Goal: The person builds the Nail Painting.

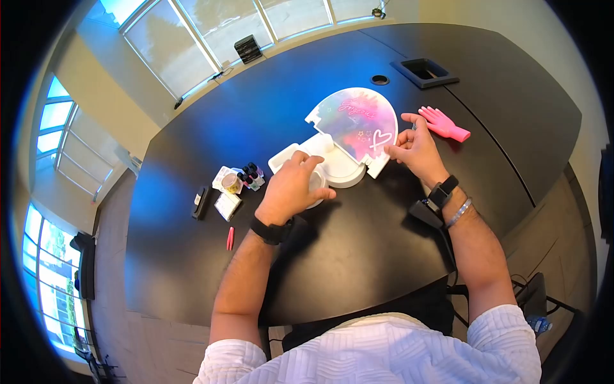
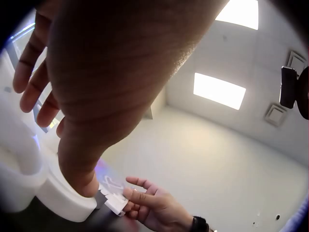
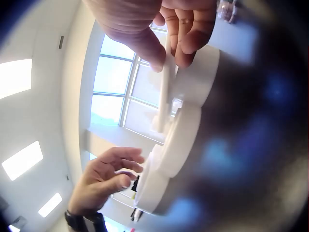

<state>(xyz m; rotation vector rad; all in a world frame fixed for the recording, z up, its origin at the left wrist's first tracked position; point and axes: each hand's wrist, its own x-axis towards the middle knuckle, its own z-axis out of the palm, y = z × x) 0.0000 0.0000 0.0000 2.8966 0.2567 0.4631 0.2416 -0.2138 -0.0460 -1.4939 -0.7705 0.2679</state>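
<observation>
A white base with rounded compartments sits on the table, and over its right part stands a tilted pastel panel with pink lettering and a white heart. My right hand pinches the panel's right edge between thumb and fingers. In the right wrist view the white panel appears edge-on between those fingertips. My left hand hovers over the base's near-left round compartment, fingers spread and loosely bent around nothing. The left wrist view shows its thumb close to the white rim; contact there is unclear.
Left of the base lie small dark-capped bottles, a round yellowish container, a white square case, a black item and pink tweezers. A pink hand-shaped object is at right, near a table recess.
</observation>
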